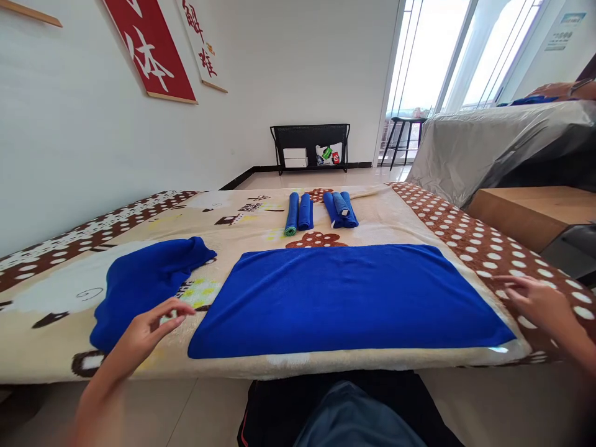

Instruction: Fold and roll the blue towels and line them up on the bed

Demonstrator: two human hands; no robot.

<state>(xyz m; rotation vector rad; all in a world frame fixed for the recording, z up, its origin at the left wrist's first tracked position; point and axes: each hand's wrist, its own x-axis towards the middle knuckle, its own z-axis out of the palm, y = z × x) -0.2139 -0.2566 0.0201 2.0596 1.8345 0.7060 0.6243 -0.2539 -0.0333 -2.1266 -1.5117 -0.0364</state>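
A blue towel point(354, 298) lies spread out flat on the patterned blanket in front of me, slightly creased near its upper left corner. My left hand point(161, 320) hovers just off the towel's left edge, fingers apart and holding nothing. Beside and beyond that hand rests a second blue towel point(144, 279), loosely crumpled. Past the right edge of the flat towel, my right hand point(535, 301) is held over the brown dotted border with its fingers stretched and nothing in them. Farther back lie several rolled blue towels point(305, 211), including a bundle point(341, 210) with a white tag.
The blanket point(251, 230) covers a bed-like surface. A black rack point(310, 133) with white boxes stands at the far wall. To the right are a cardboard box point(526, 205), a plastic-covered table point(493, 136) with another person's hand point(554, 90) on blue cloth, and a stool point(403, 130).
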